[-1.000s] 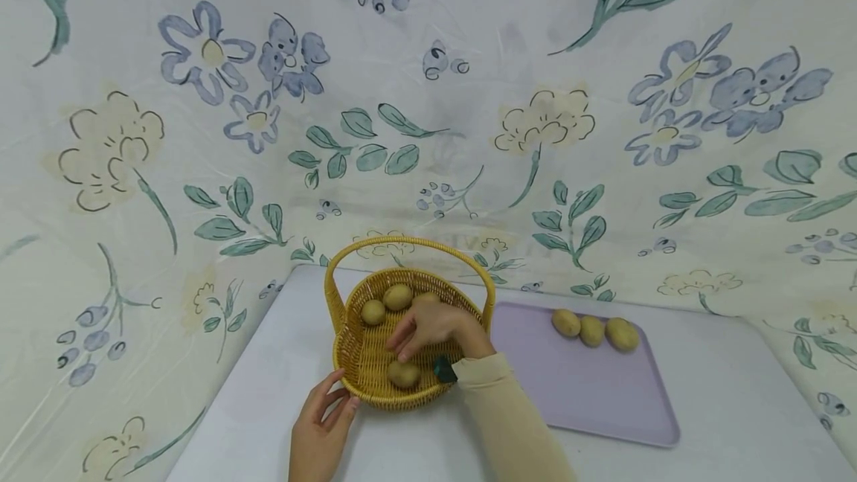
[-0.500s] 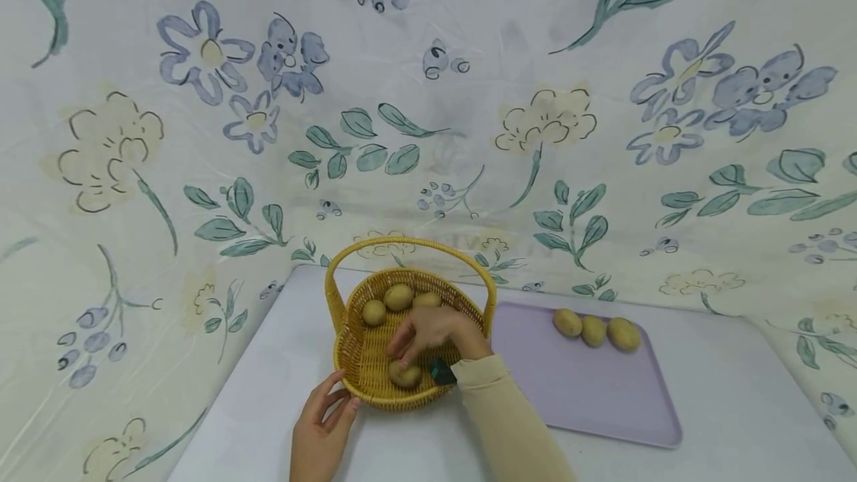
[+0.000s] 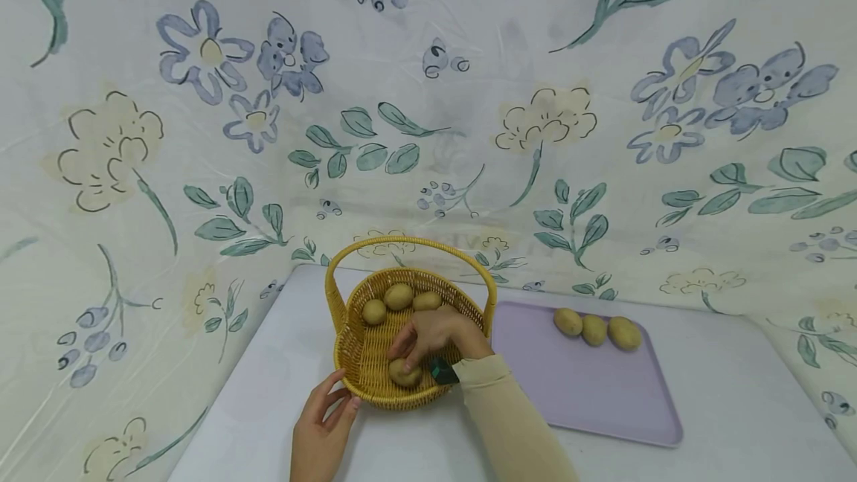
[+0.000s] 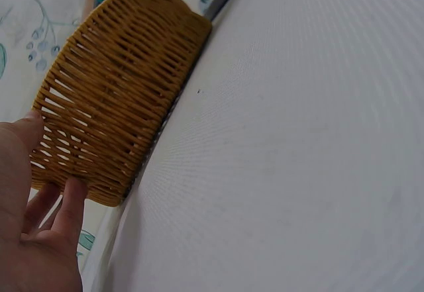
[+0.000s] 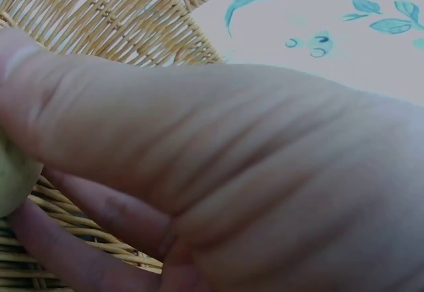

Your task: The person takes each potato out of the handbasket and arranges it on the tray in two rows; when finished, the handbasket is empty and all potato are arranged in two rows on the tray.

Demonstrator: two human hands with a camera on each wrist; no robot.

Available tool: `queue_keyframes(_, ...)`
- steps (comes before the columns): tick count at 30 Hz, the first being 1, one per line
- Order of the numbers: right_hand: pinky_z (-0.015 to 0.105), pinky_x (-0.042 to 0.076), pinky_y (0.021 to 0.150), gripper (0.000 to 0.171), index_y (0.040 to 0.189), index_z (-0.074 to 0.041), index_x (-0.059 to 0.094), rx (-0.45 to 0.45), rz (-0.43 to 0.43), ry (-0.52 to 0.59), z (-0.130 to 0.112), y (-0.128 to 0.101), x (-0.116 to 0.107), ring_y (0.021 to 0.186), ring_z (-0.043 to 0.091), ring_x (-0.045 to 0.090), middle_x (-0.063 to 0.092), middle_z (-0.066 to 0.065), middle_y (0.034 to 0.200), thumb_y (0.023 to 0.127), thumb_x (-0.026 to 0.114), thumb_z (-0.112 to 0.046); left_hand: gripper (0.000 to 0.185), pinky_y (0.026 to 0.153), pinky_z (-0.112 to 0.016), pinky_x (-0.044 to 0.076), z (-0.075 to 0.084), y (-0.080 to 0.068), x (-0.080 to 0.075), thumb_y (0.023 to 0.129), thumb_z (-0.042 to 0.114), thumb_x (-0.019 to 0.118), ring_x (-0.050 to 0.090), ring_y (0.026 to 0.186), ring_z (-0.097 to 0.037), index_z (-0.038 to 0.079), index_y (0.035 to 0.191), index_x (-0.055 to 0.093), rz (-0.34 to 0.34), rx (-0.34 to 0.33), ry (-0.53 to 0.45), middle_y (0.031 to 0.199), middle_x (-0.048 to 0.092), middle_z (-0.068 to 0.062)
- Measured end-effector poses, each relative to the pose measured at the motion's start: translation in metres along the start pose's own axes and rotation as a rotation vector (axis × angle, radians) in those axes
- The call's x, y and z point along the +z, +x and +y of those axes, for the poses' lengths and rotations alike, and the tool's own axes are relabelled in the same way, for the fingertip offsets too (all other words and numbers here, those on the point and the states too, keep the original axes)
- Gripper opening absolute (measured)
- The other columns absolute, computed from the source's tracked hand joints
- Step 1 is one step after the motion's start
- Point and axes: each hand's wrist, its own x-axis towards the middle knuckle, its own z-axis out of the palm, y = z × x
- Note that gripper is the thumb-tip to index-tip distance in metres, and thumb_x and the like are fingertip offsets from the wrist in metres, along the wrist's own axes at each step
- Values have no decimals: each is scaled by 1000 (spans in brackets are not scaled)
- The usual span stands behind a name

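Right hand [image 3: 435, 332] has lowered onto the front potato [image 3: 405, 374] inside the wicker basket [image 3: 395, 402], thumb and fingers pinching it. Left hand [image 3: 323, 419], fingers part-curved, holds the basket's near-left side.

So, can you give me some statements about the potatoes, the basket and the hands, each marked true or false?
1. Three potatoes lie on the pale purple tray. True.
2. The right hand is over the tray. False: the right hand is in the basket, at the front potato.
3. The left hand touches the basket. True.
4. The basket's handle is folded flat. False: the handle arches up above the basket.
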Motion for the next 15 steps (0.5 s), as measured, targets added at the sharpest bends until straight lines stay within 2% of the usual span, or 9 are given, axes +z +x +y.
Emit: queue_keyframes(15,15,54,83,33,105,-21,73,-22,-69,57,2,-1,1,93,1,65,72,-9,101,73,80,-12,52,89,-11,52,-1,0,1,85,25,71,54,110,-1,27,132,50,-2,13,-9,131,48,10)
